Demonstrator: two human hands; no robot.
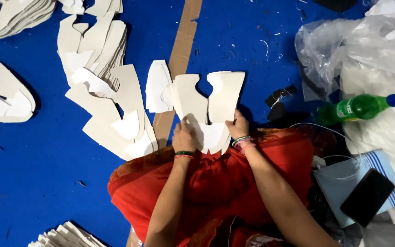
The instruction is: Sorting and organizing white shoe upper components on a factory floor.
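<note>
Stacks of pale cut-out pieces are spread over the blue surface (33,183) on the left: one stack (17,16) is seen at the far left corner, one flat pile (3,98) at the left edge, one fanned stack (65,235) at the near edge, and a larger overlapping heap (106,91) just left of centre. One brown cardboard strip (181,50) is laid from far to near through the middle, and one small pale piece (157,87) is set against it.

At centre, a two-lobed pale cut-out (209,107) is held flat on the surface, just beyond the red cloth (216,183) over the lap. The left hand (184,136) is pressed on its near left part with fingers curled; two bangles are worn on that wrist. The right hand (238,126) is closed on the near right lobe, thumb and fingers pinching the edge; several bangles are worn there, the number not countable.

Further right, a few dark scraps (280,101) are scattered near the cut-out. One green bottle (360,107) with a blue cap is laid on its side against crumpled clear plastic (344,45). Near right, one black phone (367,196) is rested on one light blue booklet (339,183).
</note>
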